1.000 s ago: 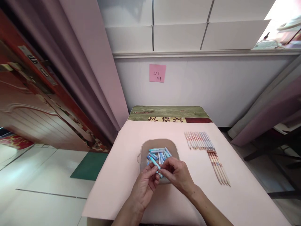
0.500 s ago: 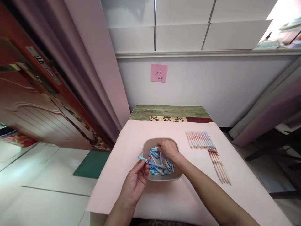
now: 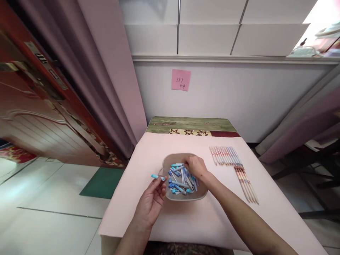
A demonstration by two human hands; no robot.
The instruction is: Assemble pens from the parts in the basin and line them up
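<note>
My left hand (image 3: 151,200) is closed in a pinch on a light-blue pen cap (image 3: 155,176), held just left of the bin's edge. The grey plastic bin (image 3: 170,160) stands on the pink tabletop. Inside lie many loose pen parts (image 3: 180,184): blue and turquoise caps, pale barrels and thin pieces. My right hand (image 3: 197,165) reaches over the bin's back right corner with its fingers curled together near the parts. What those fingers grip, if anything, is hidden.
On the right of the pink-covered table (image 3: 124,209) lie a row of pens (image 3: 225,156) and several more pens (image 3: 246,185) nearer me. A pink note (image 3: 181,79) is stuck on the wall behind. A red door (image 3: 29,106) stands at the left.
My right hand has shifted slightly right inside the bin, uncovering more of the parts. My left hand keeps the pen cap at the bin's left edge. The view has shifted slightly.
</note>
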